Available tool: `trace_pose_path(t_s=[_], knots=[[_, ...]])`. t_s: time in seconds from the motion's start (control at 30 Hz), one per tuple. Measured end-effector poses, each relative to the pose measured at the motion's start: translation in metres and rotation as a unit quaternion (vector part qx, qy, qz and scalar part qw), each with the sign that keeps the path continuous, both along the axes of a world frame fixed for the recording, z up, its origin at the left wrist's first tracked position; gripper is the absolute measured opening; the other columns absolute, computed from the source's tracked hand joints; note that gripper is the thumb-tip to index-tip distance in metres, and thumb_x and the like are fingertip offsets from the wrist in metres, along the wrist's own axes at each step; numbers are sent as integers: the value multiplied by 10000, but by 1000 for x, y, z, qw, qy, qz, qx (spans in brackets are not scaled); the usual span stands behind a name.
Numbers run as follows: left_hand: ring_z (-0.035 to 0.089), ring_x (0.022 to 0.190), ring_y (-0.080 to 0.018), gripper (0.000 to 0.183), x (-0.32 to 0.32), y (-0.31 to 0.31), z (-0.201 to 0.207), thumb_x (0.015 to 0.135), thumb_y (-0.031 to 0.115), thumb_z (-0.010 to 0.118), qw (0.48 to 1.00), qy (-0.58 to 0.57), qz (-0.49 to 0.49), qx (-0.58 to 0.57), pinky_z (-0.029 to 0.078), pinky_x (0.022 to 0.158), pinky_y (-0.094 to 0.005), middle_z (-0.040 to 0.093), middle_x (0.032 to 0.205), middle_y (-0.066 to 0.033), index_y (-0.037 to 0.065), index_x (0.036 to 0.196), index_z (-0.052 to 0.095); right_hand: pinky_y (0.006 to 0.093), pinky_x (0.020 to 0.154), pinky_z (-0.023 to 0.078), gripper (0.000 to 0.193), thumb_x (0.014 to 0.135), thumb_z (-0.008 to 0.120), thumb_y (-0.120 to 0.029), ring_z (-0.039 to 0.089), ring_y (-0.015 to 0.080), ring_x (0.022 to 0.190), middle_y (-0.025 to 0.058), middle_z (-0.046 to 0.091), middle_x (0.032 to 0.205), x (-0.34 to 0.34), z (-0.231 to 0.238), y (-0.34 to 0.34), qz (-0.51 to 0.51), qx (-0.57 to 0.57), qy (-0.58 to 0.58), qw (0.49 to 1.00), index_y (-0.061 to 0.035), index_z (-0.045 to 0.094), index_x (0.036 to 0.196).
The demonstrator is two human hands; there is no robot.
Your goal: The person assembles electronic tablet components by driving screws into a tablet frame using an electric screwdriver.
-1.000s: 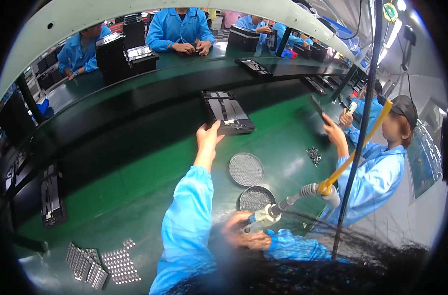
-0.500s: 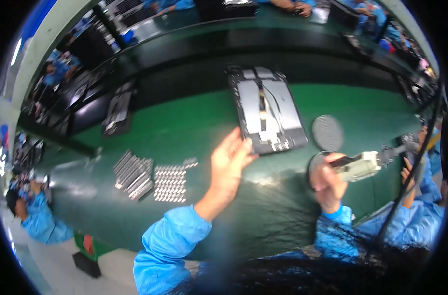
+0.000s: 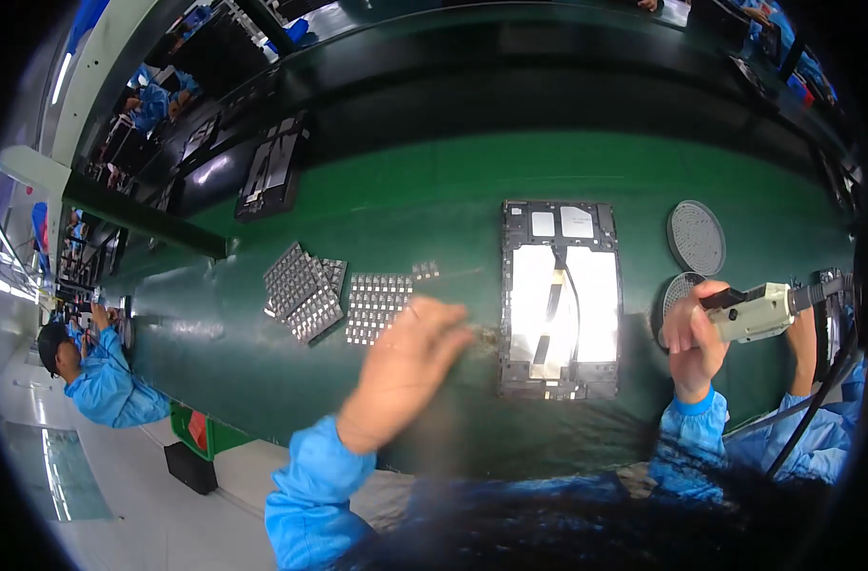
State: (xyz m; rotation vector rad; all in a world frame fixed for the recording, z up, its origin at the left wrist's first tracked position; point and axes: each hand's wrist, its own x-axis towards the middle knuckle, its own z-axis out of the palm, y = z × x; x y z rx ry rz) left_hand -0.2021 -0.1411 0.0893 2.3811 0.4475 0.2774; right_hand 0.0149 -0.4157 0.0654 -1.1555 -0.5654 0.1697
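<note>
**Left hand by the open tablet, right hand on the screwdriver**

The left hand (image 3: 401, 371) hangs over the green table (image 3: 405, 190), blurred, with its fingers (image 3: 443, 324) held loosely together and slightly curled, holding nothing that can be made out. The fingertips reach toward the lower left edge of the open tablet (image 3: 560, 297), just short of it; whether they touch the table surface cannot be told through the blur. The tablet lies flat, back cover off, white panels and a dark cable showing inside its dark frame.

Just beyond the left hand's fingers, on the side away from the tablet, lie sheets of small grey parts (image 3: 377, 306), and further that way a fanned stack of similar sheets (image 3: 303, 290).

The right hand (image 3: 693, 338) is closed around the grip of a pale electric screwdriver (image 3: 758, 312), fingers wrapped tight about it, thumb on top. The tool points toward the tablet, its dark tip just past the knuckles, and its cable runs off to the right. Behind the right fingers sits a round grey tray (image 3: 675, 287), partly hidden by the hand, and beyond that a second round tray (image 3: 696, 236) in full view.

Another dark device (image 3: 272, 176) lies far up the table. A person in blue (image 3: 96, 381) works at the far left.
</note>
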Motion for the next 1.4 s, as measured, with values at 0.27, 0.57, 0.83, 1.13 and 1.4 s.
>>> trace_pose_path(t_s=[0.27,0.57,0.83,1.13,1.4], knots=[[580,922,-285,403,32,73,-29,775,180,779,991,-47,-2,123,471,823,-374,618,979,-91,34,1124,643,241,430,306,312,926,577,-193,359,82,462,-15,370,605,3,1,1,36,26,-2,999,-2,452,1139],[633,809,-203,145,51,71,-19,749,60,791,996,-37,-19,-73,513,761,-299,669,883,-80,14,871,727,237,452,326,292,858,653,-140,417,83,505,20,471,671,2,5,-1,-1,5,46,999,-20,490,1069],[640,784,-263,135,72,86,-26,692,88,790,991,-85,-36,96,502,720,-355,671,788,-97,37,802,734,260,403,316,281,876,612,-118,371,91,426,-6,395,567,5,6,-1,-9,48,16,999,0,497,1104],[637,797,-258,133,68,94,-43,723,19,754,990,-108,-28,91,481,739,-331,663,836,-118,-5,849,717,270,403,318,274,856,574,-40,361,97,418,7,382,559,12,-1,-21,-116,90,33,989,4,504,1117],[617,801,-131,238,50,52,-40,880,-49,638,941,-2,13,-337,520,751,-239,622,924,-85,-57,1116,612,254,384,316,276,838,592,-31,333,78,414,2,398,618,14,-21,-25,-146,7,13,989,-31,499,1099]])
